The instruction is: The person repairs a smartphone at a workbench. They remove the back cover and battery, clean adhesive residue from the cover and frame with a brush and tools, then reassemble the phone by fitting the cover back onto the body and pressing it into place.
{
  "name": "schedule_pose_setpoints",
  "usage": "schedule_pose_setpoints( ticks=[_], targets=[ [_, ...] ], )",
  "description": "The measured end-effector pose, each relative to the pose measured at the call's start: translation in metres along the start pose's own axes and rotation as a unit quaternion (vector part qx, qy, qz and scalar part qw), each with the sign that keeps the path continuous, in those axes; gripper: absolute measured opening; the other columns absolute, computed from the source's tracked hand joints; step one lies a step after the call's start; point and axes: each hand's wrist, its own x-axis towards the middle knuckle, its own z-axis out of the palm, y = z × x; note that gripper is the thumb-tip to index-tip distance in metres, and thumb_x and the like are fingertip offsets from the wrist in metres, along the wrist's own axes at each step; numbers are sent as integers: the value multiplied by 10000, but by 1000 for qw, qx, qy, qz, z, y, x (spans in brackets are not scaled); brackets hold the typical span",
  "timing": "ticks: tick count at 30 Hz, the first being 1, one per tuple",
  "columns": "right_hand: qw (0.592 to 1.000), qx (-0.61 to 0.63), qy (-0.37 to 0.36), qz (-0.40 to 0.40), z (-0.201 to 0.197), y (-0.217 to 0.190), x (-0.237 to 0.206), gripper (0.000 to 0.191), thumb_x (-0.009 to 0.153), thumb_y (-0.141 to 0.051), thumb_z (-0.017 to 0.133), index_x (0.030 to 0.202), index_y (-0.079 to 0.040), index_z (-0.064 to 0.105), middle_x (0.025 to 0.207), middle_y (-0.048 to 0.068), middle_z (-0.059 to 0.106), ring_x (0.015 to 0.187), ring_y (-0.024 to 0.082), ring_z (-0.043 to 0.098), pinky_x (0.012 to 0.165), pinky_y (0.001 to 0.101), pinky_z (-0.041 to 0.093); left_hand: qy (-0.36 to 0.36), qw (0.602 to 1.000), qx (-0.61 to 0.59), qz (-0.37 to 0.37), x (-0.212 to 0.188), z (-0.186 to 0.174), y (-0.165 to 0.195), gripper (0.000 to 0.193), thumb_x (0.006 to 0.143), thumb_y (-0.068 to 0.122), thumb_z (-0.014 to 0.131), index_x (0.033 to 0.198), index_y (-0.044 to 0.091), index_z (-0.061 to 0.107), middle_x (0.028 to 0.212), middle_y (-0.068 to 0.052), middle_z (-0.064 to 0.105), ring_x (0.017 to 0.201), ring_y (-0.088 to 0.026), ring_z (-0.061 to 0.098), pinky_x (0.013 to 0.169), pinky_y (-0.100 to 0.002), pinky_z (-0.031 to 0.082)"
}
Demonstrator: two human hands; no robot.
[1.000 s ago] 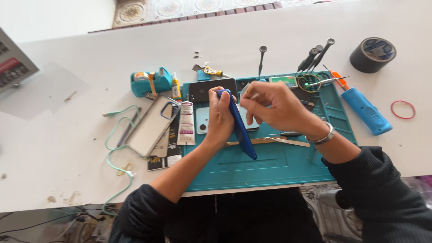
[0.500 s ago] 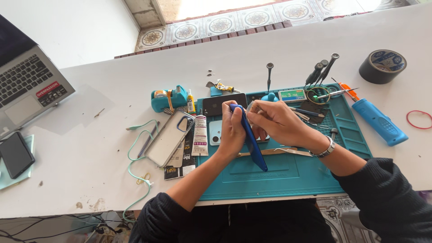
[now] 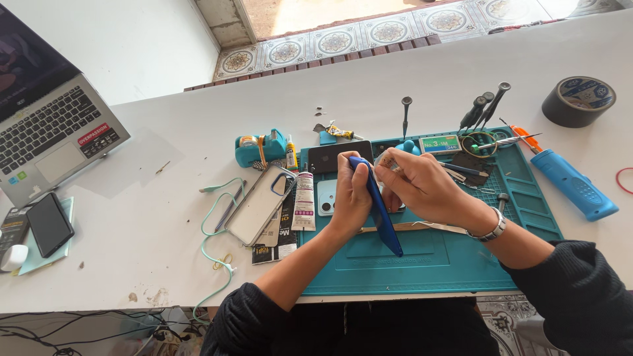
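Note:
My left hand (image 3: 353, 198) grips a dark blue phone (image 3: 384, 224), held on edge and tilted above the teal work mat (image 3: 428, 267). My right hand (image 3: 422, 184) is at the phone's upper end, its fingertips pinching a small pale piece (image 3: 388, 161) against it. What the piece is stays too small to tell. Under my hands lie a light blue phone back (image 3: 324, 198) and a black phone (image 3: 330, 157), both on the mat. A thin metal strip (image 3: 435, 228) lies on the mat just below my right wrist.
Left of the mat lie a clear phone case (image 3: 260, 206), a white glue tube (image 3: 304, 201), a teal tape dispenser (image 3: 253, 150) and a teal cable (image 3: 212, 221). Screwdrivers (image 3: 484, 109), a blue-handled tool (image 3: 575, 186) and a black tape roll (image 3: 578, 100) sit right. A laptop (image 3: 49, 128) stands far left.
The view has shifted, so the laptop and a dark phone at far left now show. Both hands stay on the blue phone in much the same pose.

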Motion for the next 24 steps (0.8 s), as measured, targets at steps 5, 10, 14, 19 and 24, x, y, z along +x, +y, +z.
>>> schedule_pose_setpoints(
  ticks=[5,10,14,19,24],
  targets=[
    [997,-66,25,-22,-2,-5,-3,228,1035,-225,519,946,-36,611,591,54,730,526,135,756,490,251,583,7,1000,25,1,0,2,1,468,1085,515,457,1222,74,382,915,1,465,766,-25,448,631,-183,415],
    [990,-129,56,-26,-2,-12,-7,205,1013,-207,532,965,-27,618,585,66,716,527,161,753,467,266,553,4,1000,27,7,-1,4,2,501,1063,535,501,1215,73,380,914,4,454,754,-20,464,598,-178,427],
    [988,-146,52,-25,-2,-15,-6,199,1012,-197,533,956,-23,612,561,63,700,491,168,734,455,272,530,-3,1000,20,12,-1,4,3,535,1045,562,505,1208,72,364,911,5,463,756,-19,475,609,-179,441],
    [987,-142,53,-53,-3,-15,-7,190,1022,-184,534,946,-25,607,561,49,693,486,147,728,441,255,530,-20,997,55,43,-3,2,5,598,1037,623,464,1227,66,356,895,8,467,768,-23,475,629,-183,438],
    [986,-149,49,-61,-3,-14,-7,187,1031,-174,531,932,-26,588,561,33,689,491,131,726,443,247,536,-8,996,77,40,-5,2,8,614,1034,631,463,1217,55,351,888,-3,471,770,-37,469,627,-195,439]
  ],
)
